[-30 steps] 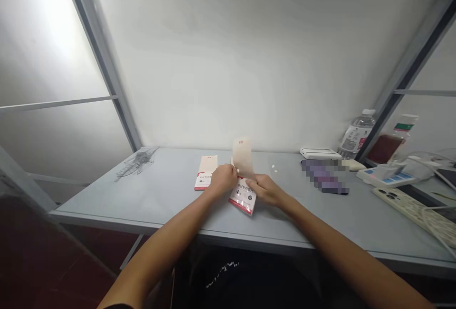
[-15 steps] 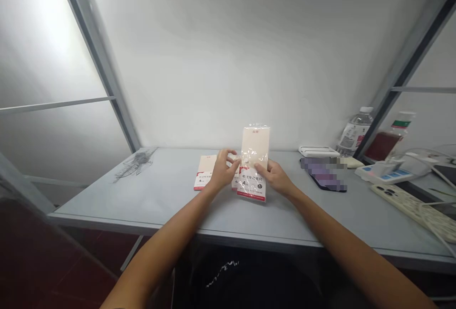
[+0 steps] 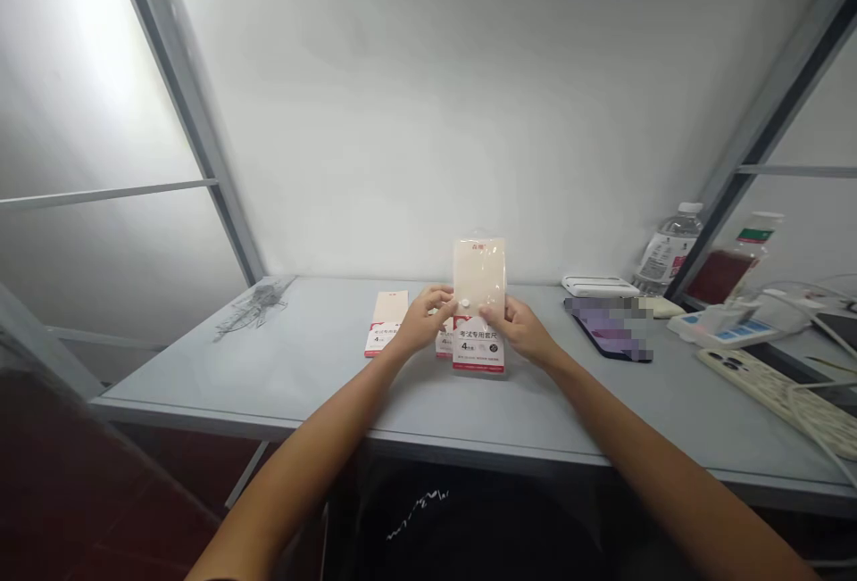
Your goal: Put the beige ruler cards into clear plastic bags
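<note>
I hold up a clear plastic ruler-set pouch [image 3: 478,273] with a cream card, a red-and-white printed label and a white snap button. It stands nearly upright above the table, facing me. My right hand [image 3: 526,331] grips its right edge, thumb across the front and fingers behind. At the left edge, my left hand [image 3: 428,318] is closed on the pouch with the thumb beside the button. A matching ruler-set packet [image 3: 389,318] lies flat to the left. Another similar packet [image 3: 443,340] is mostly hidden behind my left hand and the held pouch.
On the right of the grey table [image 3: 321,385] lie a phone with a purple screen [image 3: 612,336], a white box-like device [image 3: 598,285], a power strip [image 3: 729,331] with cables, and a patterned phone case [image 3: 769,385]. Bottles [image 3: 669,246] stand behind. Dark scribbles [image 3: 254,306] mark the left.
The pouch has turned from a slight tilt to straight and facing me, and its glare has lessened. My left thumb has moved right onto its front by the button.
</note>
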{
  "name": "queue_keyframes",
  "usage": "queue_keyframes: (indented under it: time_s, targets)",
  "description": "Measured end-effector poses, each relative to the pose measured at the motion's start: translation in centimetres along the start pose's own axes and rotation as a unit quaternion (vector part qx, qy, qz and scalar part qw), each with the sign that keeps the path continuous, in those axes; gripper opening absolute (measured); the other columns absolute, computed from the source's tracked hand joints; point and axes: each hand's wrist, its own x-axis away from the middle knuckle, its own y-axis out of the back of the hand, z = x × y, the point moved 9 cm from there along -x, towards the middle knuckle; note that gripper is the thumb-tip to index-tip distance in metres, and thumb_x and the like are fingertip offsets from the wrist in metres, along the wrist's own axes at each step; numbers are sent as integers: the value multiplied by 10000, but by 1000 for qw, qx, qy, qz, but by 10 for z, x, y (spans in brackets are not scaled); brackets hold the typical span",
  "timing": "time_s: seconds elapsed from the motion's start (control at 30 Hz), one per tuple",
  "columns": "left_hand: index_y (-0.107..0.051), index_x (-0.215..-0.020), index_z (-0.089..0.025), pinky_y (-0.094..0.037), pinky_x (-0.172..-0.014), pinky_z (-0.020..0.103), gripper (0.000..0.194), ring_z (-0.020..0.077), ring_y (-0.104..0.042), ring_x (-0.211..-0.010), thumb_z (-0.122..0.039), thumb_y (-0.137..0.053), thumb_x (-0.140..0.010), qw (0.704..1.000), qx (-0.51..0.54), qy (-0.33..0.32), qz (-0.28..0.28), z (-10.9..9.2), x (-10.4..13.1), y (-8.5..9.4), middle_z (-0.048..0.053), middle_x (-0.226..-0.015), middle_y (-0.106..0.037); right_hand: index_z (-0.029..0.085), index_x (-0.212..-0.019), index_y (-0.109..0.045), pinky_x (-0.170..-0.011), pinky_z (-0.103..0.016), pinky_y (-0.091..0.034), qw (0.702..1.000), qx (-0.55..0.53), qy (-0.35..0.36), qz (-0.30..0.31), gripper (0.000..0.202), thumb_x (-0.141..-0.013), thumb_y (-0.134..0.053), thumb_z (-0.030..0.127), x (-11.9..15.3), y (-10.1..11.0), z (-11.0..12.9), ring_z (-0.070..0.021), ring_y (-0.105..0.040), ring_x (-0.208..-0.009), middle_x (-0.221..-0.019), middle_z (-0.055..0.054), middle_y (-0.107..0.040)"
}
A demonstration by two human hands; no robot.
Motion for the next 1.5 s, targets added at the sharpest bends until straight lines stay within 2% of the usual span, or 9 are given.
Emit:
queue_keyframes:
  time_s: [0.17, 0.37, 0.6, 0.9, 1.0, 1.07, 1.23, 1.4, 1.5]
  targets:
    - [-592, -740, -155, -490, -563, 207, 297, 131, -550, -843, -418, -466, -794, 999, -5, 15, -28, 7, -2, 6, 70, -1100, -497, 183, -1008, -509, -563, -304, -502, 1000, 15, -19, -5, 408, -732, -555, 479, -1, 1, 1, -202, -629, -670, -788, -52, -669]
    - [-578, -700, -156, -484, -663, 249, 248, 128, -550, -844, -350, -467, -806, 996, -38, -6, -78, 8, -5, 14, 65, -1091, -508, 194, -816, -498, -437, -243, -397, 995, 80, -26, -52, 338, -731, -522, 520, -6, 17, -3, -133, -522, -460, -534, 24, -568]
    - [-539, -666, -160, -472, -691, 273, 227, 123, -546, -808, -308, -449, -813, 993, -51, 6, -106, 14, -7, 14, 57, -1045, -522, 194, -785, -487, -430, -248, -388, 990, 106, -53, -74, 316, -746, -488, 508, -10, 21, -13, -144, -544, -463, -571, 0, -600]
    - [-516, -621, -165, -454, -731, 291, 225, 133, -536, -809, -267, -439, -806, 988, -73, 28, -131, 16, -9, 21, 63, -992, -536, 212, -731, -462, -449, -251, -393, 982, 159, -51, -89, 294, -773, -434, 502, -12, 19, -11, -131, -490, -389, -433, 45, -523]
    - [-520, -626, -164, -453, -726, 290, 218, 140, -529, -819, -272, -444, -800, 987, -73, 41, -136, 16, -9, 23, 64, -980, -538, 213, -709, -476, -453, -247, -369, 969, 211, -39, -121, 332, -792, -381, 520, -12, 24, -11, -139, -501, -448, -511, 24, -555]
    - [-530, -649, -161, -456, -696, 271, 234, 135, -526, -813, -310, -437, -805, 990, -56, 54, -117, 17, -7, 21, 60, -976, -538, 210, -672, -471, -475, -247, -361, 958, 248, -22, -142, 364, -803, -351, 528, -10, 27, -9, -146, -511, -509, -573, 7, -577]
    - [-535, -668, -153, -453, -635, 232, 389, 132, -520, -805, -500, -407, -787, 997, -5, 66, 34, 18, -1, -3, 44, -919, -547, 211, -630, -423, -506, -245, -352, 948, 268, -9, -169, 401, -818, -311, 547, -4, 36, -6, -146, -493, -546, -569, 9, -553]
    - [-526, -651, -150, -442, -610, 249, 399, 123, -509, -729, -530, -453, -748, 998, 17, 40, 49, 18, -2, -10, 26, -816, -513, 213, -656, -427, -469, -237, -339, 960, 236, -7, -151, 411, -811, -306, 574, -2, 30, -6, -137, -469, -507, -550, 20, -522]
    - [-490, -572, -146, -428, -604, 240, 416, 109, -490, -684, -516, -447, -759, 999, 1, 37, 19, 21, -6, -5, 20, -776, -490, 208, -661, -442, -467, -237, -329, 957, 246, 0, -153, 428, -814, -292, 578, -3, 28, -5, -135, -460, -495, -536, 17, -514]
